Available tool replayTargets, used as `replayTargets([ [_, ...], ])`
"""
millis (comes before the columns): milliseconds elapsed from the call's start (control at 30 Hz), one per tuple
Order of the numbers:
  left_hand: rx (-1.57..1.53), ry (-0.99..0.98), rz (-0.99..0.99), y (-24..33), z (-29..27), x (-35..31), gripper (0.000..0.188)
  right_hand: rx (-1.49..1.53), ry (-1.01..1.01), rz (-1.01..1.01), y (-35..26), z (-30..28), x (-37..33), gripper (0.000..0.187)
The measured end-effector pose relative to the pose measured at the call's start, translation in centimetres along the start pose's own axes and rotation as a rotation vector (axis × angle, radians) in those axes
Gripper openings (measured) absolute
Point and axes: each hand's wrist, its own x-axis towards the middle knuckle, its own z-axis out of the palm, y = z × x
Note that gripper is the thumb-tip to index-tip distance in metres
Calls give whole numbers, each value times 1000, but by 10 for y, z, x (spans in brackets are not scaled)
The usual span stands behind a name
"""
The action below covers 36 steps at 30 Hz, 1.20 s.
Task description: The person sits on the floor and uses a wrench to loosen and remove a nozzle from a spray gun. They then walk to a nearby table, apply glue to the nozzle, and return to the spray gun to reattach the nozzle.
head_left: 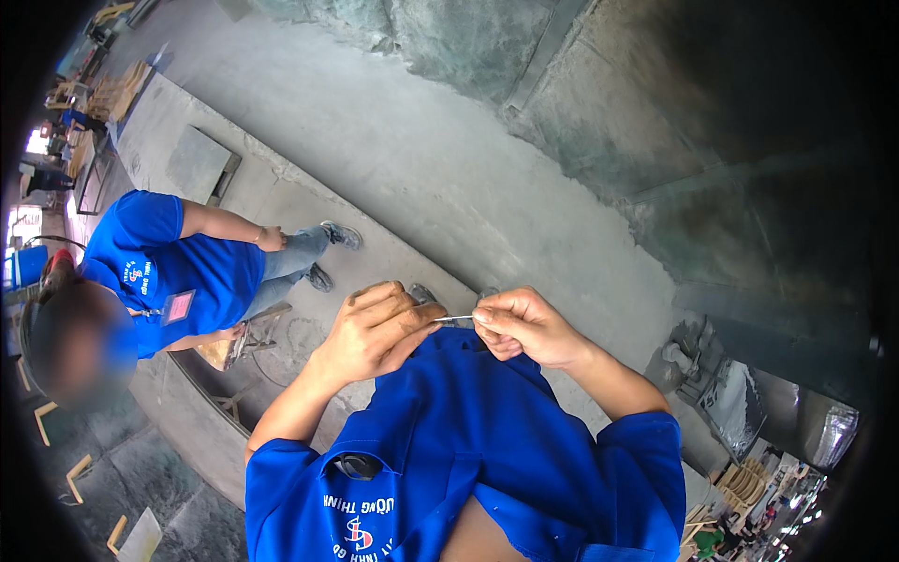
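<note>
- Thin rod (456,317), perhaps metal, at the frame's centre: already up between both hands, joined to nothing I can see.
- Left hand (375,330) pinches its left end.
- Right hand (524,328) pinches its right.

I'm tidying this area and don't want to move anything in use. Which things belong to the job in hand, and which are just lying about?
In hand:
- thin, light-coloured strip, between the fingertips of the left hand and right hand

Apparently just lying about:
- flat grey slab, left
- yellowish angled pieces, lower left
- stacked wooden parts, lower right
</note>
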Motion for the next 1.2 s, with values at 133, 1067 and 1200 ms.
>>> replayTargets([
  [133,-107,23,-36,12,8,7,16,-302,86,-267,9,6,-14,41],
  [1067,-409,-124,-403,71,40,47,9,-816,178,-617,-15,-13,-84,1],
  [1200,-375,-173,-441,69,59,57,11,-891,239,-626,-11,-36,-92,4],
])
